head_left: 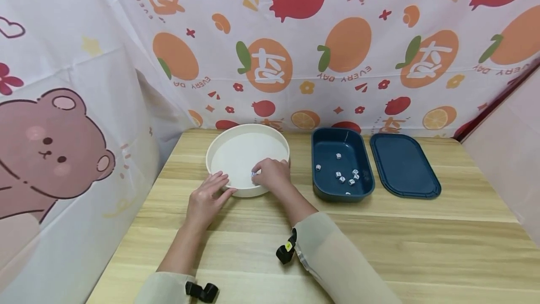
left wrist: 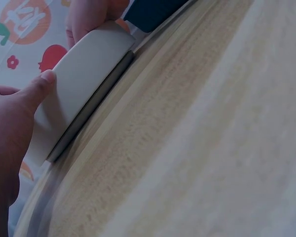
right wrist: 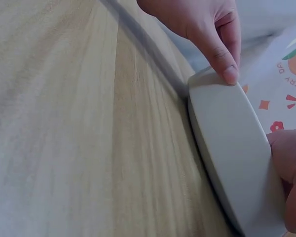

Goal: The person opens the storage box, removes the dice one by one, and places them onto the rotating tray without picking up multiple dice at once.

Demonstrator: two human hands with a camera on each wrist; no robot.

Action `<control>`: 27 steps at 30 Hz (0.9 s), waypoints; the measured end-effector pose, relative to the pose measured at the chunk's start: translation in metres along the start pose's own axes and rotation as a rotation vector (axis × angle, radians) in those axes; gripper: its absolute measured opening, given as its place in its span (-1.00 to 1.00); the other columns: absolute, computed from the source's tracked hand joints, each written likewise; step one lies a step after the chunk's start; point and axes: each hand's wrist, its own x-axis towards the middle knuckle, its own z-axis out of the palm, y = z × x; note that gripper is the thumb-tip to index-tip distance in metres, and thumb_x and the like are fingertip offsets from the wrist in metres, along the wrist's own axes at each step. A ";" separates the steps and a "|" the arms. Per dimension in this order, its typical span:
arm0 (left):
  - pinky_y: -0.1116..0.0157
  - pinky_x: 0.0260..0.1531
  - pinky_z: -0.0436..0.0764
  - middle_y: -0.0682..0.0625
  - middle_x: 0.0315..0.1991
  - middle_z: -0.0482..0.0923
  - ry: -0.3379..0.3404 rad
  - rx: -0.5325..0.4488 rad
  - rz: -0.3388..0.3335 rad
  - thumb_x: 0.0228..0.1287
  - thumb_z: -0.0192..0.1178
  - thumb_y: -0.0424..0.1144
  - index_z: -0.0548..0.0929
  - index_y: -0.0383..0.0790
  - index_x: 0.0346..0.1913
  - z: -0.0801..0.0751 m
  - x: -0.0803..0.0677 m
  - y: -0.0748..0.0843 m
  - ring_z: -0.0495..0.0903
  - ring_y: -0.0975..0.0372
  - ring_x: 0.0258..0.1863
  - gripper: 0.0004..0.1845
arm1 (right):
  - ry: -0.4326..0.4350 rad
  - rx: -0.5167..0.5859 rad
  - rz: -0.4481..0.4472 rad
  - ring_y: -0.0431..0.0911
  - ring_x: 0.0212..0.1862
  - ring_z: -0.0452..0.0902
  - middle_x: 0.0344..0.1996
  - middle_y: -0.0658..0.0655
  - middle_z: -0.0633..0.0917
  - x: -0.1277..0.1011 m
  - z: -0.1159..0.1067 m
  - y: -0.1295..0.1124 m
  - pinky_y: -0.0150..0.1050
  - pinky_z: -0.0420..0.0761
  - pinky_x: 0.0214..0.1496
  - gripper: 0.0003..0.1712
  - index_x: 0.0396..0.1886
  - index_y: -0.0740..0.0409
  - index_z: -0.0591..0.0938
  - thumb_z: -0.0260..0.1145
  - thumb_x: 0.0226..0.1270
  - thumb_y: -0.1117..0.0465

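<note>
Head view shows the right hand (head_left: pixel 273 176) pinching a die (head_left: pixel 254 173) over the white bowl's (head_left: pixel 219 147) near rim; the left hand (head_left: pixel 207 197), fingers straight, touches that rim; the blue box (head_left: pixel 363 191) with dice sits right of the bowl

Soft, even daylight fills the head view, with only faint shadows under the hands (head_left: pixel 236 186) on the worktop (head_left: pixel 379 243). Its edges bow slightly. Both wrist views are blurred, the wood grain smeared near the lens.
</note>
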 end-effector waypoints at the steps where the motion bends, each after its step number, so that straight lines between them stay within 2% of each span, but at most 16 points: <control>1: -0.01 0.19 0.59 -0.18 -0.12 0.75 -0.004 0.002 -0.004 -0.18 0.60 -0.28 0.77 -0.39 -0.18 0.000 0.000 0.000 0.69 -0.02 0.03 -0.58 | -0.024 -0.009 0.011 -0.18 -0.08 0.65 -0.26 -0.24 0.78 0.001 0.000 -0.001 -0.09 0.41 0.13 -0.79 -0.22 -0.27 0.80 0.45 0.09 0.01; 5: 0.02 0.22 0.57 -0.17 -0.11 0.75 -0.017 0.008 -0.019 -0.15 0.59 -0.26 0.77 -0.38 -0.17 -0.001 -0.001 0.001 0.69 -0.01 0.05 -0.58 | -0.101 -0.042 0.038 -0.18 0.02 0.62 -0.14 -0.25 0.77 0.002 -0.001 -0.005 -0.06 0.39 0.16 -0.76 -0.20 -0.30 0.80 0.47 0.08 0.02; 12: 0.05 0.24 0.56 -0.16 -0.10 0.75 -0.027 0.018 -0.030 -0.14 0.59 -0.25 0.77 -0.37 -0.16 -0.002 -0.003 0.001 0.68 0.01 0.06 -0.58 | -0.161 -0.067 0.031 -0.21 0.04 0.60 -0.08 -0.28 0.75 0.003 -0.003 -0.007 -0.06 0.36 0.15 -0.77 -0.21 -0.37 0.79 0.48 0.09 -0.02; 27: 0.06 0.24 0.55 -0.15 -0.09 0.75 -0.023 0.018 -0.030 -0.13 0.58 -0.25 0.77 -0.36 -0.16 -0.002 -0.002 0.002 0.68 0.01 0.05 -0.59 | -0.115 -0.021 0.037 -0.17 0.04 0.61 -0.09 -0.22 0.76 0.000 -0.004 -0.006 -0.06 0.35 0.21 -0.69 -0.10 -0.31 0.77 0.49 0.09 -0.01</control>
